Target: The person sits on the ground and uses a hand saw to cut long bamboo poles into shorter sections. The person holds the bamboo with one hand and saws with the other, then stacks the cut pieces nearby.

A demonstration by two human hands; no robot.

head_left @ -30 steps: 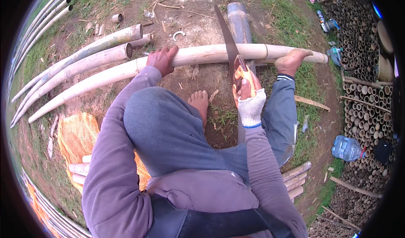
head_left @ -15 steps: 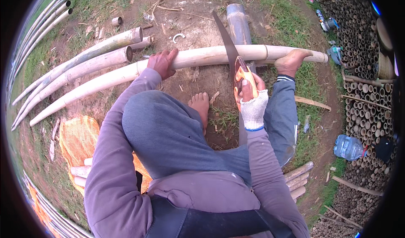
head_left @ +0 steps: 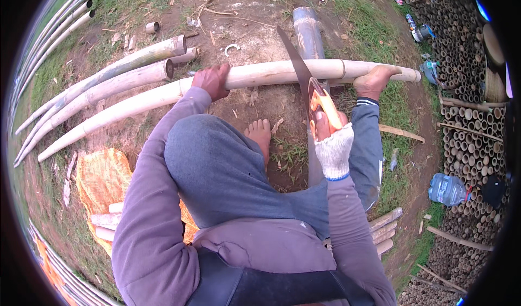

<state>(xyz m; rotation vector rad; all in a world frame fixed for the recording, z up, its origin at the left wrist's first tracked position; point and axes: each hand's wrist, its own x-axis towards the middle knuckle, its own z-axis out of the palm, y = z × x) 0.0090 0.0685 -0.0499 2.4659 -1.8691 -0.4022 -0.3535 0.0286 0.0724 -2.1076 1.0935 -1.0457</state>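
A long pale bamboo pole (head_left: 266,74) lies crosswise in front of me, over a thicker grey bamboo log (head_left: 308,37). My bare left hand (head_left: 213,82) is wrapped over the pole left of the middle. In a white fingerless glove, my right hand (head_left: 332,140) grips the orange handle of a hand saw (head_left: 297,62). The saw's dark blade slants across the pole near the log and points away to the upper left. My right foot (head_left: 375,81) presses on the pole near its right end. Whether the blade has cut into the pole cannot be made out.
Several thick bamboo poles (head_left: 125,78) lie at the left, above an orange mesh sack (head_left: 102,176) with cut pieces. Stacked bamboo pieces (head_left: 467,148) line the right side, beside a large clear water bottle (head_left: 449,189). My left foot (head_left: 259,135) is on the dirt.
My right hand and the saw have drawn back toward me and slightly right, the blade still across the pole. My left hand keeps its hold on the pole.
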